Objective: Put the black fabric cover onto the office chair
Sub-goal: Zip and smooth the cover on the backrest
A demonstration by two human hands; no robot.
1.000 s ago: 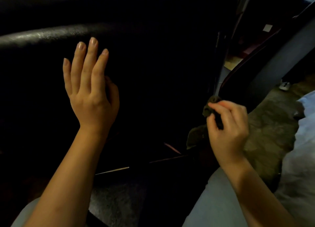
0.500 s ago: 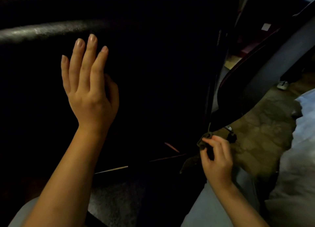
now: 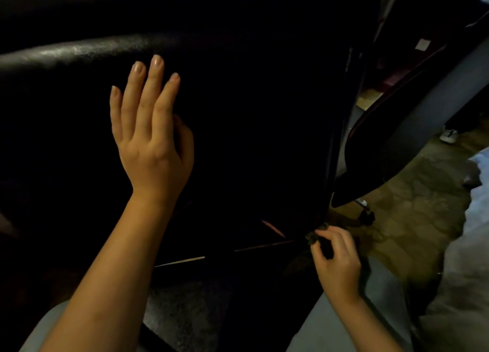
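black fabric cover (image 3: 251, 145) on office chair (image 3: 79, 51).
left hand (image 3: 153, 150) flat against it; right hand (image 3: 336, 259) pinches its lower corner.

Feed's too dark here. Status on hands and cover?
Left hand open, flat at the office chair. Right hand pinches bottom corner of black fabric cover. No obstruction seen.

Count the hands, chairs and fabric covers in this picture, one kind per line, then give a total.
Hands: 2 (left hand, right hand)
Chairs: 2 (office chair, second chair on the right)
Fabric covers: 1 (black fabric cover, its edge pinched by the right hand)
Total: 5
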